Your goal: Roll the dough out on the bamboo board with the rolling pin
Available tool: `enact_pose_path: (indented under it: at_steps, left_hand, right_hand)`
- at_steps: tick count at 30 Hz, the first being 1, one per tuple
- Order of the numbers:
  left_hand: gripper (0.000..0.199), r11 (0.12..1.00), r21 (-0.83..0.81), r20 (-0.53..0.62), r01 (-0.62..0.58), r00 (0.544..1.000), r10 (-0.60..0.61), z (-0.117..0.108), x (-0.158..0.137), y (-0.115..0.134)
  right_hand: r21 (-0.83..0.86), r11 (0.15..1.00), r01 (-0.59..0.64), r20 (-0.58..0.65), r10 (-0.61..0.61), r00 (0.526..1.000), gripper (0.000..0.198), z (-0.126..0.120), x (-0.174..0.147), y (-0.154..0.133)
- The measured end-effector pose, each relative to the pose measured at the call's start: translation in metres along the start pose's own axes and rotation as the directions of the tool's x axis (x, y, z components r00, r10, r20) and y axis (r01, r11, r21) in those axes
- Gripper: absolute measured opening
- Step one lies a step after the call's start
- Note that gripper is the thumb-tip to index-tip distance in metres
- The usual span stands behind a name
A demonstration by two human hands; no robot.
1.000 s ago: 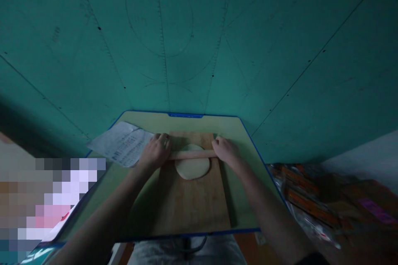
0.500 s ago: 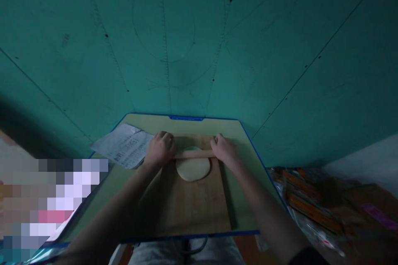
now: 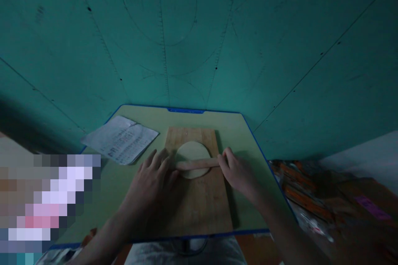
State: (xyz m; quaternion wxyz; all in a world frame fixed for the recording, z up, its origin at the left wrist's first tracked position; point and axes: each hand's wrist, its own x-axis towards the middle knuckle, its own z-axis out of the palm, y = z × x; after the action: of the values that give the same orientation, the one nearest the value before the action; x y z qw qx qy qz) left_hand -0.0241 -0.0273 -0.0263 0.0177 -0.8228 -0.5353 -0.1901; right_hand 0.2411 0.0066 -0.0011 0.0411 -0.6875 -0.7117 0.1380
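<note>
A flat round of dough (image 3: 192, 149) lies on a wooden board (image 3: 195, 211). Across its lower part rests a wooden rolling pin (image 3: 197, 164), tilted slightly up to the right. My left hand (image 3: 157, 174) is at the pin's left end, its fingers extended loosely over it and the thumb on the near side; the hand hides that end. At the other end, my right hand (image 3: 234, 169) has its fingers curled around the pin.
Under the board is a pale folding table (image 3: 248, 211) with a blue edge. A printed paper sheet (image 3: 122, 138) lies at its left, partly overhanging. Behind stands a green wall (image 3: 192, 62) with drawn lines. Cardboard boxes and plastic wrapping (image 3: 314, 205) sit to the right.
Both hands and the rolling pin have come toward me over the dough, from its far part to its near part. My left hand's fingers have loosened from a tighter grip.
</note>
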Motion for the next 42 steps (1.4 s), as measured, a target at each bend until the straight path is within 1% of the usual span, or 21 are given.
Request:
enact_pose_path:
  at_steps: [2,4,6,8,10,11,13,16,17,19,21,22,24,26,29,31,33,35,39,42]
  left_hand:
    - [0.042,0.999,-0.031,0.018,-0.026,0.999,0.026,-0.003,-0.014,0.004]
    - [0.049,0.997,-0.064,0.025,-0.034,0.999,0.035,-0.006,-0.026,0.010]
    - [0.055,0.993,-0.108,0.011,-0.046,0.999,0.047,-0.008,-0.037,0.020]
    - [0.058,0.984,-0.164,-0.033,-0.076,0.997,0.071,-0.009,-0.047,0.037]
    - [0.058,0.967,-0.229,-0.075,-0.114,0.992,0.099,-0.008,-0.053,0.058]
    - [0.058,0.957,-0.257,-0.097,-0.135,0.989,0.114,-0.007,-0.054,0.068]
    - [0.056,0.946,-0.289,-0.127,-0.149,0.985,0.117,-0.004,-0.053,0.085]
    - [0.052,0.955,-0.275,-0.158,-0.110,0.985,0.068,0.004,-0.046,0.100]
    - [0.050,0.956,-0.270,-0.176,-0.115,0.982,0.069,0.007,-0.043,0.103]
    - [0.042,0.946,-0.279,-0.215,-0.166,0.971,0.107,0.012,-0.038,0.107]
    - [0.034,0.926,-0.307,-0.230,-0.218,0.961,0.150,0.014,-0.033,0.110]
    - [0.032,0.915,-0.323,-0.216,-0.241,0.960,0.176,0.014,-0.032,0.111]
    - [0.030,0.895,-0.346,-0.153,-0.281,0.958,0.242,0.014,-0.031,0.115]
    - [0.028,0.895,-0.343,-0.096,-0.286,0.958,0.270,0.015,-0.031,0.119]
    - [0.028,0.918,-0.303,-0.055,-0.254,0.967,0.249,0.020,-0.031,0.126]
    - [0.026,0.914,-0.303,-0.036,-0.270,0.961,0.273,0.020,-0.029,0.129]
    - [0.021,0.904,-0.325,-0.022,-0.278,0.958,0.286,0.016,-0.025,0.129]
    - [0.020,0.902,-0.343,-0.016,-0.263,0.962,0.274,0.009,-0.020,0.127]
    - [0.029,0.917,-0.331,-0.007,-0.222,0.973,0.233,-0.001,-0.015,0.116]
    - [0.035,0.939,-0.269,-0.010,-0.215,0.975,0.221,0.007,-0.019,0.112]
  right_hand:
    - [0.065,0.998,0.022,-0.011,-0.021,1.000,0.023,0.003,-0.004,0.005]
    - [0.132,0.991,0.012,-0.031,-0.008,0.999,0.024,0.005,-0.004,0.008]
    - [0.216,0.976,0.007,-0.071,0.008,0.997,0.025,0.006,-0.001,0.009]
    - [0.324,0.945,0.047,-0.157,0.004,0.988,0.027,0.006,0.005,0.009]
    - [0.399,0.907,0.131,-0.252,-0.028,0.967,0.031,0.003,0.013,0.004]
    - [0.421,0.891,0.171,-0.281,-0.051,0.958,0.033,0.002,0.017,0.001]
    - [0.440,0.869,0.226,-0.284,-0.103,0.953,0.038,-0.003,0.027,-0.010]
    - [0.417,0.870,0.263,-0.257,-0.165,0.952,0.047,-0.008,0.040,-0.032]
    - [0.399,0.874,0.277,-0.251,-0.186,0.950,0.050,-0.010,0.044,-0.039]
    - [0.354,0.887,0.296,-0.221,-0.228,0.948,0.053,-0.010,0.049,-0.050]
    - [0.294,0.906,0.306,-0.167,-0.267,0.949,0.055,-0.008,0.053,-0.059]
    - [0.262,0.913,0.313,-0.146,-0.283,0.948,0.055,-0.006,0.055,-0.061]
    - [0.212,0.922,0.323,-0.124,-0.303,0.945,0.057,-0.001,0.058,-0.064]
    - [0.190,0.926,0.325,-0.132,-0.304,0.944,0.056,0.004,0.060,-0.064]
    - [0.190,0.933,0.307,-0.176,-0.275,0.945,0.050,0.012,0.066,-0.065]
    - [0.208,0.935,0.287,-0.194,-0.248,0.949,0.047,0.016,0.071,-0.066]
    - [0.243,0.934,0.261,-0.196,-0.216,0.957,0.044,0.017,0.077,-0.067]
    - [0.274,0.929,0.248,-0.202,-0.197,0.959,0.040,0.016,0.081,-0.070]
    - [0.277,0.918,0.283,-0.213,-0.229,0.950,0.033,0.013,0.089,-0.074]
    - [0.239,0.913,0.329,-0.205,-0.284,0.937,0.036,0.018,0.093,-0.073]
